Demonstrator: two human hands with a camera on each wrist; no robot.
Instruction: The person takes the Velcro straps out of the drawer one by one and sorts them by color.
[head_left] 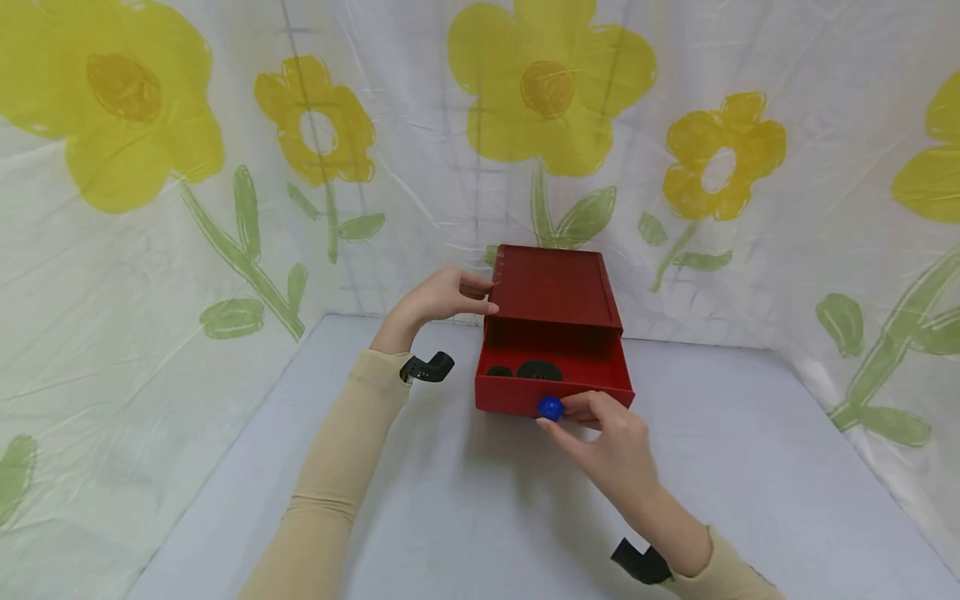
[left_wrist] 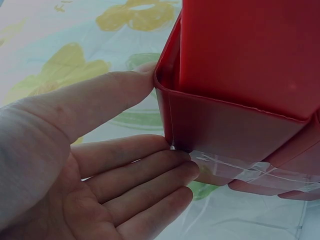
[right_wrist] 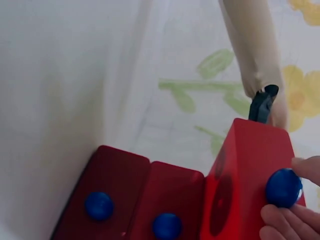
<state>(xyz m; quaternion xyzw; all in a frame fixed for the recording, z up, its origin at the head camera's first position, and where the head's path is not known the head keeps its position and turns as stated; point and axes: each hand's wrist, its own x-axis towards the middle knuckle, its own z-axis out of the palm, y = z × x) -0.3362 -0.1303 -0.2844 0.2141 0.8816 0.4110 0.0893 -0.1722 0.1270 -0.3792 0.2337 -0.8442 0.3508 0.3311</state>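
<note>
A red cabinet stands at the back of the table with its top drawer pulled out. My right hand pinches the blue round knob on that drawer's front between thumb and fingers. My left hand is at the cabinet's left side. In the left wrist view, its thumb touches a cabinet edge and its fingers reach fairly straight to another edge. Dark round patches show inside the drawer; whether they are holes or discs I cannot tell.
Two lower drawers with blue knobs are pushed in below the pulled-out one. The pale table reaches toward me. Directly behind the cabinet hangs a white sheet with yellow flowers, which also runs along both sides.
</note>
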